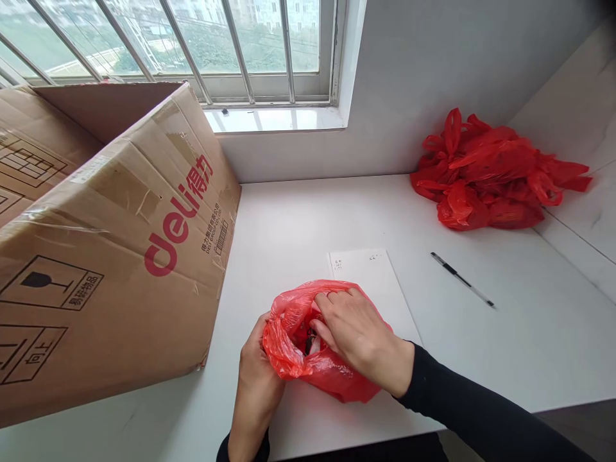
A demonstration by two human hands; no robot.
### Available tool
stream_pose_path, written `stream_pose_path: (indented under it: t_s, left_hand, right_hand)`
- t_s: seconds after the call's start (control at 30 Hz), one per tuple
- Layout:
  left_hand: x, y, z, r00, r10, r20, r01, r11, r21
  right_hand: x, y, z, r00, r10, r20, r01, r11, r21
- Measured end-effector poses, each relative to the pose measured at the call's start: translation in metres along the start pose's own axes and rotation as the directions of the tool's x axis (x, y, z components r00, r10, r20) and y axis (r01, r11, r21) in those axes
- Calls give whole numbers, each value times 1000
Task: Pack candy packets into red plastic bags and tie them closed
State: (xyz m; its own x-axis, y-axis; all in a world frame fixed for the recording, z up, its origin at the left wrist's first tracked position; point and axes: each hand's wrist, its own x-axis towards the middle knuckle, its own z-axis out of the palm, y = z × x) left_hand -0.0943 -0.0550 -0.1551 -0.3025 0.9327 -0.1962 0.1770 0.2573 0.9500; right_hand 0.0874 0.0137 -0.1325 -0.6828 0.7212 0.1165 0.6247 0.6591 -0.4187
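A red plastic bag stands with its mouth open near the front of the white table. My left hand grips the bag's left side, its fingers partly hidden behind the plastic. Over the mouth lies my right hand, fingers bent round the rim and closed on the plastic, the thumb inside the opening. Something dark and something pale show in the bag, too little to name. Partly under the bag is a white sheet of paper or pad with small handwriting at its top.
At left stands a large open cardboard box. A black-and-clear pen lies right of the paper. Several red plastic bags are heaped at the back right against the wall. Behind is a barred window with a sill.
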Motion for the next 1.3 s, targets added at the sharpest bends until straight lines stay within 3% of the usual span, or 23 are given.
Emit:
stream_pose_path:
  t_s: [0.17, 0.37, 0.47, 0.7, 0.97, 1.13, 1.3]
  left_hand:
    - [0, 3, 1, 1000, -4, -3, 4, 1000, 10]
    - [1, 2, 16, 997, 72, -15, -68, 980, 188]
    - [4, -2, 17, 996, 62, -60, -48, 978, 205]
    - [9, -6, 8, 993, 58, -99, -38, 981, 190]
    - [5, 3, 14, 991, 65, -118, -45, 986, 162]
    - [4, 1, 19, 990, 70, -122, -42, 975, 220]
    - [5, -5, 20, 994, 54, -93, -37, 984, 176]
  right_hand:
    - [5, 6, 5, 999, 38, 17, -38, 999, 9]
    - [-12, 14, 6, 993, -119, -17, 118, 993, -15]
    - [-13, 15, 7, 991, -134, -14, 134, 991, 11]
    - [-7, 9, -3, 1000, -4, 11, 3, 992, 122]
    - [2, 5, -19, 997, 76, -14, -72, 980, 188]
    - [-7, 9, -22, 997, 14, -73, 0, 984, 180]
    - [-34, 19, -26, 983, -166, -73, 175, 974, 142]
